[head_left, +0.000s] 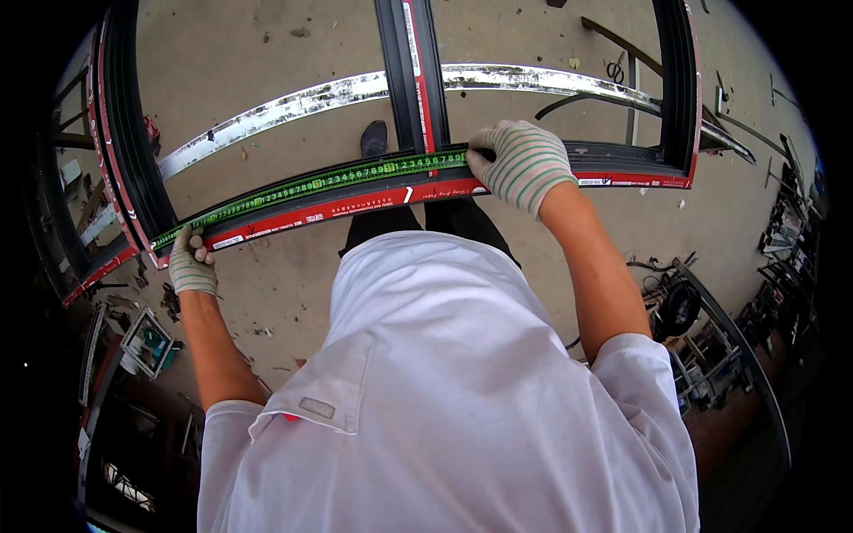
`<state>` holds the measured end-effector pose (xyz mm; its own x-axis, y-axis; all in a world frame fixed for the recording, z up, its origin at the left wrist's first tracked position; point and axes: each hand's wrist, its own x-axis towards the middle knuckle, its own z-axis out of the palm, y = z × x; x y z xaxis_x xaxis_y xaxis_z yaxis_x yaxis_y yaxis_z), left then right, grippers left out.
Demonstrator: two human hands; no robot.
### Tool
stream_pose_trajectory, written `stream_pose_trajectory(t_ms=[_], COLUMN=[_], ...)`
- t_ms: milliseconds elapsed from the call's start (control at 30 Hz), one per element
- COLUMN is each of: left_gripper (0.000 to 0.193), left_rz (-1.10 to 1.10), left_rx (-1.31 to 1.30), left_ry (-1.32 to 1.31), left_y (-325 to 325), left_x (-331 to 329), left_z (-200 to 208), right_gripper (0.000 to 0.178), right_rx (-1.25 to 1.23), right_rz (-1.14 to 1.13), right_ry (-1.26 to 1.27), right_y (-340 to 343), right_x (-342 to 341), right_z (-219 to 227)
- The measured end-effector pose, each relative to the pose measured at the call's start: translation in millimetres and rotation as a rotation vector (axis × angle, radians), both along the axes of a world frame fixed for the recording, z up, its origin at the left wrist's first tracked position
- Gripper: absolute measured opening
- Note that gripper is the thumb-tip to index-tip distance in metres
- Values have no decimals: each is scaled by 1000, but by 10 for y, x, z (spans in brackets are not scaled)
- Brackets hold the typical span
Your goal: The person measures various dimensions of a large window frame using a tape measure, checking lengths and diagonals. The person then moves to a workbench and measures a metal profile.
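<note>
A dark window or door frame with red protective film (342, 206) lies across in front of me. Along its near bar runs the bright green blade of a tape measure (302, 188), with dark markings. At the near left corner, my left hand (192, 266), in a striped knit glove, has its fingers curled at the end of the blade. My right hand (526, 164), gloved the same way, is closed round the tape measure to the right of the middle bar (409, 80). The tape's case is hidden under that hand.
Beneath the frame passes a long, scuffed white metal bar (293, 108). Another red-filmed frame (93, 275) stands at the left. Scissors (615, 69) lie on the concrete floor beyond. Metal offcuts (786, 213) and a cluttered rack (706, 355) are at the right.
</note>
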<state>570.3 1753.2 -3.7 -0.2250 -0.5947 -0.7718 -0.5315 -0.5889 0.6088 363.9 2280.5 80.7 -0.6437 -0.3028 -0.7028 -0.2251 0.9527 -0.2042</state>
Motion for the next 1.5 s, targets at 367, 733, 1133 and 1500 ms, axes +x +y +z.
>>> stream_pose_trajectory(t_ms=[367,733,1133,1500], left_gripper=[36,35,48,47], left_rz=[22,-1067,-1722,-1714], left_rx=[-214,-553,-682,-655], left_ry=[29,97,-298,-317], left_y=[663,2926,3600,3629], left_x=[-159,-998,-1431,-1365], left_z=[183,448,704,719], right_gripper=[34,34,35,34], right_rx=[-57,-250,-323,-330], right_rz=[-74,-343,-486,-510], right_ry=[8,179,246,225], right_y=[163,568,1116,1236], right_x=[1,37,394,373], right_z=[-80,87,-60,13])
